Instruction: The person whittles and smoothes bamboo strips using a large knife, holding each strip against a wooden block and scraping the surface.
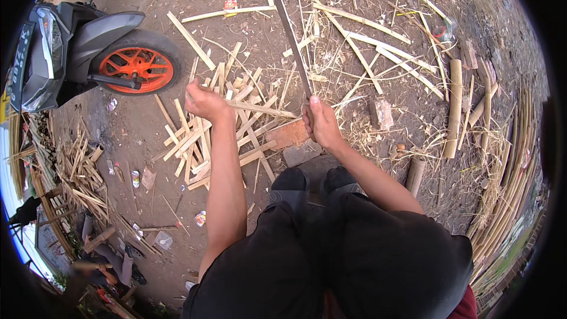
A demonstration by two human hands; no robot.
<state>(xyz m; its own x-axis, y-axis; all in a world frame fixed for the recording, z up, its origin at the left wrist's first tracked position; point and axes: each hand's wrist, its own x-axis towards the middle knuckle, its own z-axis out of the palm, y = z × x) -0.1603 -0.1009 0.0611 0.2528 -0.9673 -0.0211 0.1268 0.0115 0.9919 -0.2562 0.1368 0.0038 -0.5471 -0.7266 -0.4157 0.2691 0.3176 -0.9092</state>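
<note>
My left hand (207,101) is closed around one end of a split bamboo strip (260,108), whose other end points right toward my right hand. Gripped upright in my right hand (323,123) is a machete (290,35), its long dark blade reaching away and slightly left. The fist hides most of the handle. Under and beyond my left hand lies a crisscrossed pile of pale bamboo strips (198,145). A reddish brick (287,134) and a grey block (302,152) rest on the ground between my hands, just ahead of my feet.
A parked motorbike's orange-rimmed wheel (137,66) stands at the far left. Longer bamboo slats (363,62) and shavings cover the ground ahead. Bamboo tubes (453,106) and long poles (511,183) lie at right, near a broken brick (382,114). Another person (115,263) is at lower left.
</note>
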